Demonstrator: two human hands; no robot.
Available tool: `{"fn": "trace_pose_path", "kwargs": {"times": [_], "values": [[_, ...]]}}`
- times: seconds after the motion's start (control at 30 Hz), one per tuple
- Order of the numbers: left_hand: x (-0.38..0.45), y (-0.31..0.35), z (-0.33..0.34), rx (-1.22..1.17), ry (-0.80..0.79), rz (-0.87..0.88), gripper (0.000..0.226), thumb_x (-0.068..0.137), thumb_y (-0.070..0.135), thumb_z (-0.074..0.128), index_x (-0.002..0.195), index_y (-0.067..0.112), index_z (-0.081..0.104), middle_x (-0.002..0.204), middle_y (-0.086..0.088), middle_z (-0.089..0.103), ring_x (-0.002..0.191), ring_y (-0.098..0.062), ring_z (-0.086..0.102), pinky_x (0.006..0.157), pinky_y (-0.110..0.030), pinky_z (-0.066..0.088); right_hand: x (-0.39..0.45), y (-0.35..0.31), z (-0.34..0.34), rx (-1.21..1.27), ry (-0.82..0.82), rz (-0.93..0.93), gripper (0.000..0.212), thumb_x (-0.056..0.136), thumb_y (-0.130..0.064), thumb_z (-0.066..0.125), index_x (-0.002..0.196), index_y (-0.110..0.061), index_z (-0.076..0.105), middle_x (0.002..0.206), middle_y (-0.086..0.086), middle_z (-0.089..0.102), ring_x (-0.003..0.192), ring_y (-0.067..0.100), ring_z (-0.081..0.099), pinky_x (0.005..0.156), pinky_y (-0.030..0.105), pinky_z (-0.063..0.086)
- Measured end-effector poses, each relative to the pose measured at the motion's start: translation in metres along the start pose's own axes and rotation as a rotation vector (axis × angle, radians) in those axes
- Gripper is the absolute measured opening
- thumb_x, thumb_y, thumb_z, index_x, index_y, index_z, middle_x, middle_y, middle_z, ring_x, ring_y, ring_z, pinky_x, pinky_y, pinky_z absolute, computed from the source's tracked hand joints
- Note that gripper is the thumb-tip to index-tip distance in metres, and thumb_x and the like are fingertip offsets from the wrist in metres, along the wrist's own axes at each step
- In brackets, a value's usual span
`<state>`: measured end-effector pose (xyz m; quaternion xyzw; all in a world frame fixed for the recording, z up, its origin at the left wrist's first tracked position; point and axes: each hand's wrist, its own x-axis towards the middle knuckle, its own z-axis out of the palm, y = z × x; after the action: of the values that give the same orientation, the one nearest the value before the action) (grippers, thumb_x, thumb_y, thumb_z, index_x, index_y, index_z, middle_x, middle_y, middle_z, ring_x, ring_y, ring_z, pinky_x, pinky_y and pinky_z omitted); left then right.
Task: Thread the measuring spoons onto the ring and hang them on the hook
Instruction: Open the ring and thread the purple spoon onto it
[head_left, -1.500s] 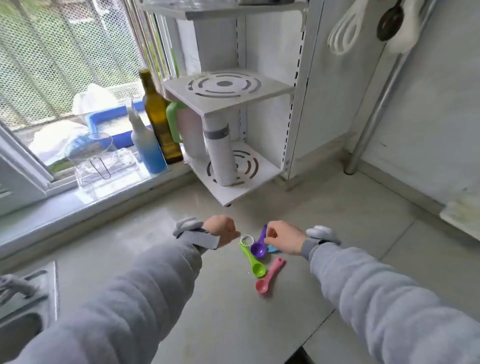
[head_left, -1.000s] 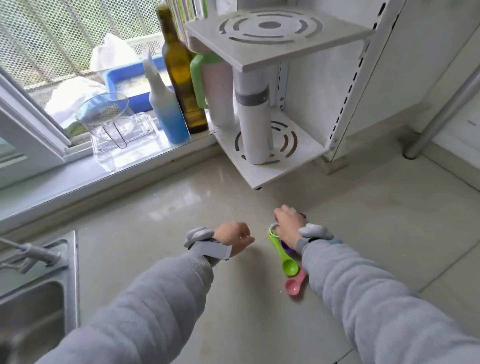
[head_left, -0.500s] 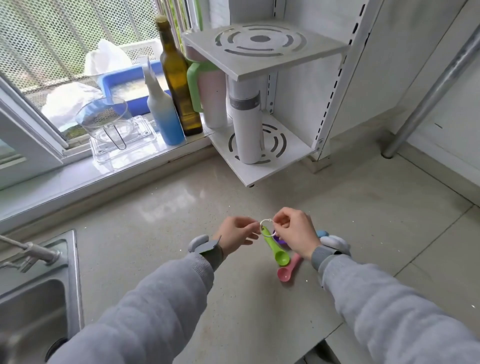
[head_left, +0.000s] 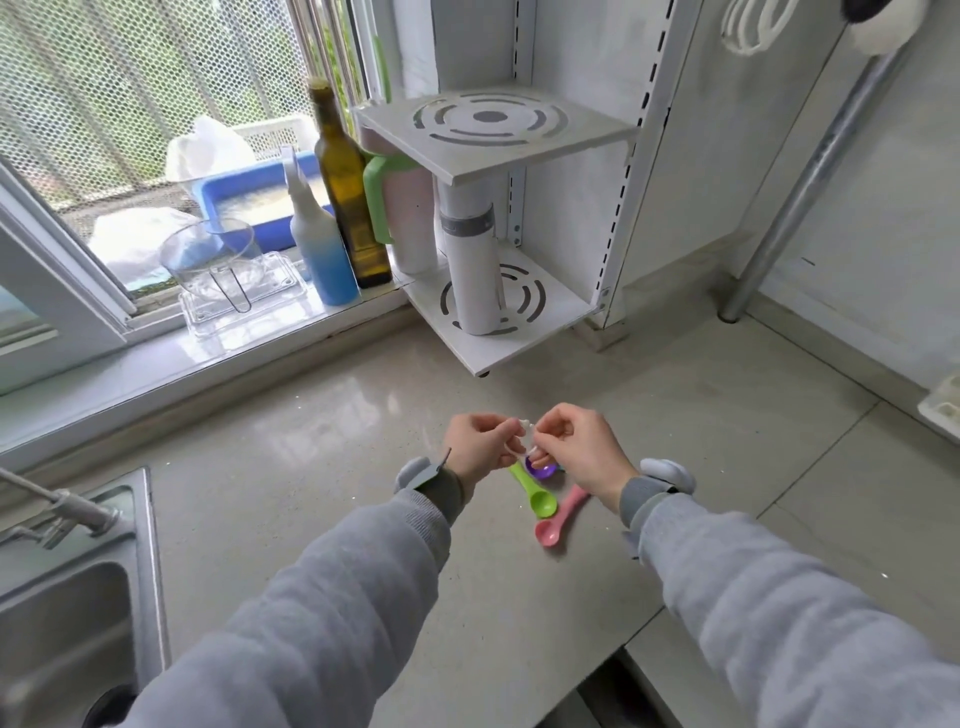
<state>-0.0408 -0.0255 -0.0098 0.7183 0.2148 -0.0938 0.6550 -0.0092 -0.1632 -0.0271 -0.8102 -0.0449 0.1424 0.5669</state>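
Both hands meet above the counter, pinching a small white ring (head_left: 525, 427) between their fingertips. My left hand (head_left: 480, 446) grips its left side and my right hand (head_left: 575, 451) its right side; most of the ring is hidden by the fingers. Just below the hands lie the measuring spoons on the counter: a green spoon (head_left: 535, 492), a pink spoon (head_left: 557, 519) and a purple spoon (head_left: 540, 469) partly under my right hand. Whether any spoon is on the ring cannot be told. No hook is clearly in view.
A white shelf rack (head_left: 488, 124) stands behind with a white flask (head_left: 471, 270) on its lower tray. An oil bottle (head_left: 347, 192) and a blue spray bottle (head_left: 317, 244) line the windowsill. A steel sink (head_left: 67, 603) lies at left, a metal pole (head_left: 810, 176) at right.
My right hand picked the ring up from beside the spoons and my left hand joined it; both now hold it, raised slightly above the spoons. The camera view tilted upward.
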Motion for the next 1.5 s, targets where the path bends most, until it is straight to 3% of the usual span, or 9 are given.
{"fn": "trace_pose_path", "kwargs": {"times": [0.17,0.23,0.37,0.63,0.8,0.97,1.07,1.33,1.5], "values": [[0.011,-0.007,-0.014,0.135,0.047,0.033,0.02,0.087,0.01,0.058,0.089,-0.004,0.071,0.07,-0.011,0.065,0.051,-0.008,0.062,0.051,-0.015,0.055,0.017,0.023,-0.012,-0.01,0.007,0.217,0.019,0.089,-0.011,0.059,0.069,-0.011,0.058,0.066,0.013,0.061,0.049,0.018,0.062,0.061,0.036,0.059],[0.014,-0.011,-0.019,0.165,0.041,0.045,0.02,0.088,0.011,0.059,0.09,-0.005,0.071,0.073,-0.014,0.067,0.046,-0.005,0.062,0.051,-0.015,0.056,0.03,0.038,-0.017,-0.267,0.068,0.263,0.018,0.086,-0.019,0.06,0.069,-0.013,0.06,0.076,0.016,0.068,0.071,0.032,0.067,0.077,0.047,0.057],[0.02,-0.022,-0.022,0.228,0.009,0.073,0.021,0.088,0.012,0.059,0.091,-0.004,0.072,0.073,-0.014,0.069,0.047,-0.003,0.063,0.053,-0.014,0.055,0.052,0.056,-0.008,-0.585,0.075,0.343,0.032,0.088,-0.026,0.058,0.106,0.001,0.06,0.114,0.024,0.066,0.108,0.039,0.059,0.089,0.039,0.045],[0.035,-0.04,-0.026,0.285,-0.005,0.056,0.024,0.089,0.013,0.058,0.091,-0.007,0.072,0.077,-0.02,0.069,0.049,-0.008,0.062,0.057,-0.017,0.057,0.087,0.065,0.032,-0.835,0.095,0.279,0.062,0.081,-0.032,0.067,0.125,0.004,0.041,0.122,0.026,0.059,0.112,0.041,0.057,0.088,0.042,0.046],[0.039,-0.04,-0.025,0.294,-0.004,0.063,0.025,0.089,0.014,0.057,0.091,-0.005,0.072,0.077,-0.018,0.07,0.055,-0.013,0.064,0.059,-0.018,0.058,0.086,0.064,0.035,-0.945,0.002,0.255,0.036,0.085,-0.011,0.059,0.116,0.001,0.046,0.118,0.025,0.062,0.109,0.04,0.06,0.082,0.04,0.047],[0.042,-0.028,-0.02,0.275,-0.014,0.094,0.022,0.088,0.017,0.06,0.095,0.001,0.074,0.087,-0.018,0.074,0.071,-0.022,0.069,0.064,-0.018,0.057,0.072,0.05,0.017,-0.72,-0.019,0.182,0.016,0.085,-0.014,0.053,0.098,-0.007,0.059,0.1,0.019,0.068,0.095,0.039,0.064,0.075,0.034,0.045],[0.04,-0.017,-0.015,0.221,-0.031,0.066,0.021,0.086,0.018,0.063,0.096,0.003,0.074,0.086,-0.019,0.073,0.073,-0.019,0.062,0.057,-0.012,0.051,0.052,0.04,0.004,-0.419,-0.059,0.151,0.001,0.085,-0.014,0.048,0.085,-0.015,0.047,0.077,0.01,0.062,0.072,0.034,0.069,0.071,0.035,0.052],[0.02,0.02,0.002,0.131,-0.045,0.152,0.02,0.087,0.018,0.061,0.096,0.005,0.074,0.074,-0.007,0.07,0.051,0.003,0.06,0.049,-0.011,0.047,0.008,0.003,-0.023,-0.071,0.004,0.1,0.013,0.089,-0.007,0.036,0.082,-0.016,0.039,0.056,0.007,0.049,0.043,0.02,0.042,0.039,0.022,0.038],[-0.007,0.041,0.019,0.131,-0.05,0.236,0.019,0.087,0.017,0.061,0.095,0.004,0.074,0.072,-0.004,0.068,0.046,0.005,0.057,0.051,-0.011,0.049,-0.014,-0.016,-0.04,-0.017,0.01,0.02,0.031,0.093,-0.034,0.039,0.069,-0.017,0.048,0.051,0.001,0.043,0.044,0.019,0.04,0.055,0.036,0.038]]}}
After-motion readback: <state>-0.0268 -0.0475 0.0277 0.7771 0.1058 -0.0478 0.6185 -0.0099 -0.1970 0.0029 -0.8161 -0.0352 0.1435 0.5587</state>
